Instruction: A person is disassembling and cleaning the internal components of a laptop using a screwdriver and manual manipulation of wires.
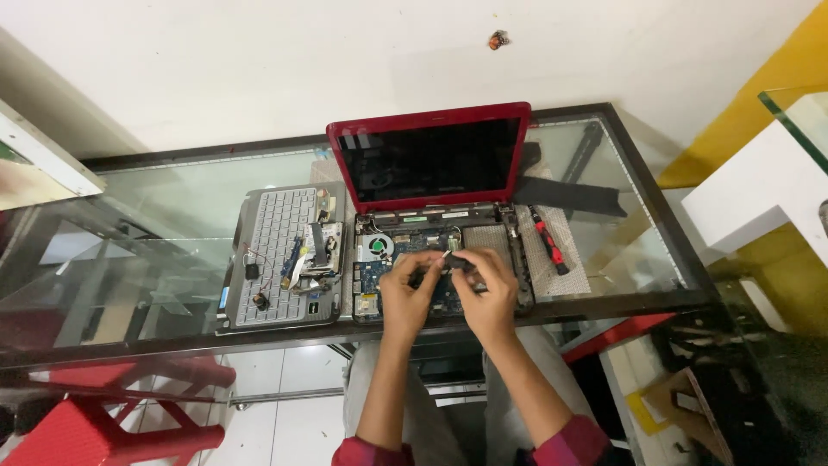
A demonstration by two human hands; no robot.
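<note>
We hold both hands over the opened red laptop (431, 224) on the glass table (172, 207): our left hand (405, 293) and right hand (489, 298) curl together around a small dark part (455, 261) above the bare blue circuit board (373, 278). The part's long axis runs left to right. The glossy lid stands upright, facing us; the flat grey keyboard panel (276, 250) lies just left, a red-handled screwdriver (548, 242) right.

A glass-topped worktop (155, 207) with a dark metal frame carries everything. At its middle lies an opened red laptop (431, 155), its base stripped to the bare circuit board, screen upright. Just left of it rests the removed grey keyboard panel (272, 255), turned face down, with small loose parts on it. To the right, a red-and-black screwdriver (550, 242) lies on a pale mat (561, 267).
</note>
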